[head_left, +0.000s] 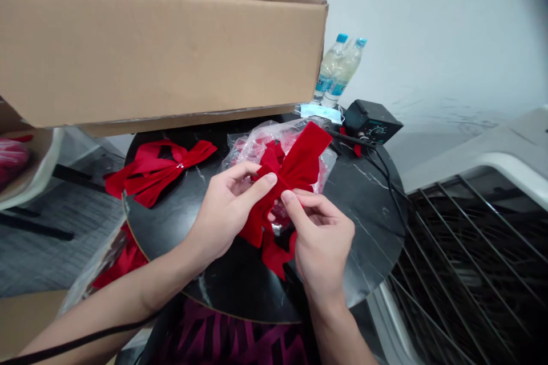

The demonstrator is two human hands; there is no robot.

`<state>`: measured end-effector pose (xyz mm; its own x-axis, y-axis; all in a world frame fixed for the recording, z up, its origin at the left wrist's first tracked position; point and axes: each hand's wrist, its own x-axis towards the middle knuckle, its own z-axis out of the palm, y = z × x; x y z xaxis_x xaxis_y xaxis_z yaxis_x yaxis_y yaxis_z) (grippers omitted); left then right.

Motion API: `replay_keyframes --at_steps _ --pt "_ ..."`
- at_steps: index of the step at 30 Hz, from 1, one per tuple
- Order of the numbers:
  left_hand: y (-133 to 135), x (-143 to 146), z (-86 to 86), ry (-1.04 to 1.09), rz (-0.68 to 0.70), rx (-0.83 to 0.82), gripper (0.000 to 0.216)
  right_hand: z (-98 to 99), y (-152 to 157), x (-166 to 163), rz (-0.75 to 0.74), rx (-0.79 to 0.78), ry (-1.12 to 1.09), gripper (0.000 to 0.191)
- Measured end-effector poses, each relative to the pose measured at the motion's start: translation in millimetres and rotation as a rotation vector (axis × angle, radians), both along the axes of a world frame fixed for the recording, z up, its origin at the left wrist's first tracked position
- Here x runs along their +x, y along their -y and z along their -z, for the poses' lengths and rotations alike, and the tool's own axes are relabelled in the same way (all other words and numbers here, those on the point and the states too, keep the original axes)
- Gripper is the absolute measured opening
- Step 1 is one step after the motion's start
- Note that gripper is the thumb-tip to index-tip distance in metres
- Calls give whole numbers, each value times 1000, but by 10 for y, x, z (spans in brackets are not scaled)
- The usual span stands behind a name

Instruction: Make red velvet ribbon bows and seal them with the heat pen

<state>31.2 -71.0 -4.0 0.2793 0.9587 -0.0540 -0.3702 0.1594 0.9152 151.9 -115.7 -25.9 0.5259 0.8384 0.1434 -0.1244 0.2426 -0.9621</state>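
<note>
One red bow (160, 174) lies at the left of the worktop (363, 228), gathered by a shiny tie (180, 165), and looks finished to us. Next, our left hand (226, 205) has thumb and fingers closed on a second bow (303, 154), held above the worktop before a clear plastic bag (244, 151). Its loops are spread, though our fingers hide its middle, so we cannot tell whether tying is left. Rightmost, our right hand (321, 228) pinches its lower part.

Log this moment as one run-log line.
left hand: pinching red velvety bow | right hand: pinching same bow | second red velvety bow: on round black table
</note>
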Motion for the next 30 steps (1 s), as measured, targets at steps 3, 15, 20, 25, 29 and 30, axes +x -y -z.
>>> replay_keyframes --at_steps 3,15,20,25,29,30 --pt "-9 -25 -7 -53 -31 84 16 1 10 7 5 -9 27 11" --pt "-96 -74 -24 -53 -65 18 17 -79 69 116 -15 -4 179 12" --pt "-199 -133 -56 44 115 -134 22 -95 115 161 -60 37 232 10" --pt "-311 -177 -44 112 378 -284 26 -91 118 218 -132 92 309 9" --pt "-333 -177 -6 68 403 -260 30 -103 111 264 -151 99 382 9" --pt "-324 -172 -2 46 383 -242 29 -106 112 275 -155 98 393 9"
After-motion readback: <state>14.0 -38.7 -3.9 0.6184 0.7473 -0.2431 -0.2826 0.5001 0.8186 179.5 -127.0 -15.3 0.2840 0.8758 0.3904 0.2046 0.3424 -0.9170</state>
